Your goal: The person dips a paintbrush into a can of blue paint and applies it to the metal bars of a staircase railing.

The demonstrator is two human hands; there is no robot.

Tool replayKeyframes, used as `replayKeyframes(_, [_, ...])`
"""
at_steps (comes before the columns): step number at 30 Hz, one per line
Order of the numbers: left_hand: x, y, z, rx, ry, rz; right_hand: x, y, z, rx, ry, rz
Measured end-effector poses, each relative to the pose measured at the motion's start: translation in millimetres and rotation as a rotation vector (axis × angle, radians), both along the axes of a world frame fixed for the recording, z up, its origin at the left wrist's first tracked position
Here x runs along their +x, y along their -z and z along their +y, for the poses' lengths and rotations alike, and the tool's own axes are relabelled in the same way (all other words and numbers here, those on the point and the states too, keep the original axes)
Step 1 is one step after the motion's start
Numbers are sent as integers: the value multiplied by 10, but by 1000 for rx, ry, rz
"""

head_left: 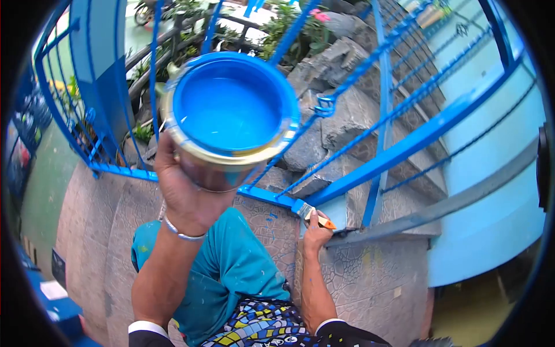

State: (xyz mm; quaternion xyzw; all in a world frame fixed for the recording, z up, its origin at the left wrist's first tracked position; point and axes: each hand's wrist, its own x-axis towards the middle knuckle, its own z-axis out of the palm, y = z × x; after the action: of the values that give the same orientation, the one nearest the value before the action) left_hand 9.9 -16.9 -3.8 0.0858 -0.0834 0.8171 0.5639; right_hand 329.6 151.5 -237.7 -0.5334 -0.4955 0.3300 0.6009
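Paint can: an open round can [211, 172], large in the upper middle of the frame, its mouth turned toward the viewer. It is held up off the ground, presumably to keep the paint within reach of the brush.
Blue paint: a bright, glossy pool [228, 110] inside the can; its depth is hard to judge.
Left hand: holding the can, left of centre [188, 191]. The palm is beneath its near side and a finger rises along its left side, likely to steady the weight from below; the other fingers are mostly hidden.
Brush: a flat paintbrush with an orange-tipped handle [307, 210], just right of centre. Its bristles point left and up, against the railing's bottom bar.
Right hand: closed around the brush handle [317, 234], near the bristles, a grip that probably gives finer control on the narrow metal.
Railing: blue metal, crossing the upper half; its bottom bar [266, 196] runs along the middle, near the floor.
Paint marks: small blue splashes [272, 218] on the floor below that bar.
Legs: teal, paint-flecked trousers [243, 260], lower middle, knees bent, which seems to bring the person down to the low bar.
Floor: patterned grey-brown paving [358, 289], lower right.
Beyond the railing: grey rocks [347, 115], upper right of centre, and green plants [295, 29] along the top.
Far right: a pale blue wall [491, 231].
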Motion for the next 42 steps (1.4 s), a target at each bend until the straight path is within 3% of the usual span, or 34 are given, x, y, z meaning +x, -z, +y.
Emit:
replayKeyframes(2, [5,-9,-5,-56,11,117,-126,196,23,-88,40,182])
replayKeyframes(4, [26,-59,-3,-62,29,195,-252,431,99,-9,62,180])
replayKeyframes(8, [117,-138,29,-131,52,120,-599,822,182,-34,46,362])
replayKeyframes(9, [127,-116,42,-100,42,199,-657,919,172,-47,42,350])
replayKeyframes(13, [177,-84,64,-117,47,247,-652,370,-166,-117,-23,714])
replayKeyframes(17, [222,-54,78,-112,64,345,-386,178,-195,8,34,447])
replayKeyframes(20, [307,-108,125,-230,120,66,-473,416,50,18,88,509])
replayKeyframes(24, [383,-48,185,-189,105,169,-614,191,-33,5,-55,413])
replayKeyframes(28, [465,-56,250,-211,179,150,-536,-279,-271,53,-79,631])
replayKeyframes(33, [462,35,348,-213,157,160,-318,-269,-45,11,71,558])
replayKeyframes(36, [458,46,402,-234,167,150,-476,-76,96,-72,-4,601])
replayKeyframes(38, [474,32,435,-258,190,113,-534,-138,9,-55,-27,459])
replayKeyframes(42, [526,-15,479,-235,236,74,-452,-431,-167,-55,-77,706])
